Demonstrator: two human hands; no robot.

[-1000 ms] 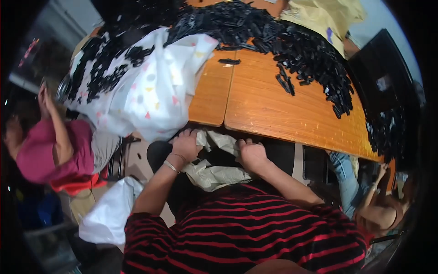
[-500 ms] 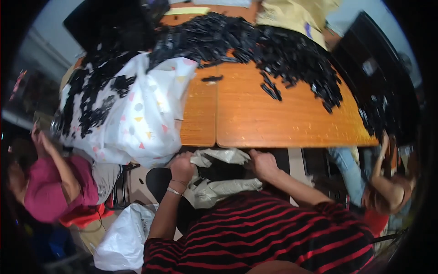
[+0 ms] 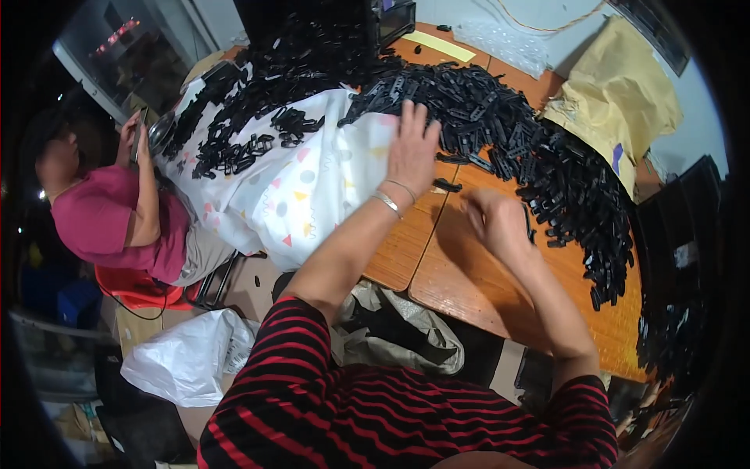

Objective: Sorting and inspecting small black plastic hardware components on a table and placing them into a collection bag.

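My left hand (image 3: 414,148) reaches over the table with its fingers spread, holding nothing. Its fingertips are at the near edge of a heap of small black plastic parts (image 3: 461,98), beside the patterned white plastic sheet (image 3: 301,199). My right hand (image 3: 504,223) is above the wooden table (image 3: 469,289), fingers curled in and nothing showing in them. A loose black part (image 3: 447,185) lies between the two hands. Below the table edge, at my lap, a pale sack (image 3: 445,340) gapes with a dark inside; neither hand touches it.
More black parts (image 3: 578,203) curve along the table's right side. A yellowish sack (image 3: 617,102) stands at the back right. At left, a person in a maroon shirt (image 3: 117,207) sits holding a phone-like object. A white bag (image 3: 191,359) lies on the floor.
Both hands have let go of the pale sack's rim and moved forward over the table. The view has turned, so the person at left shows more fully.
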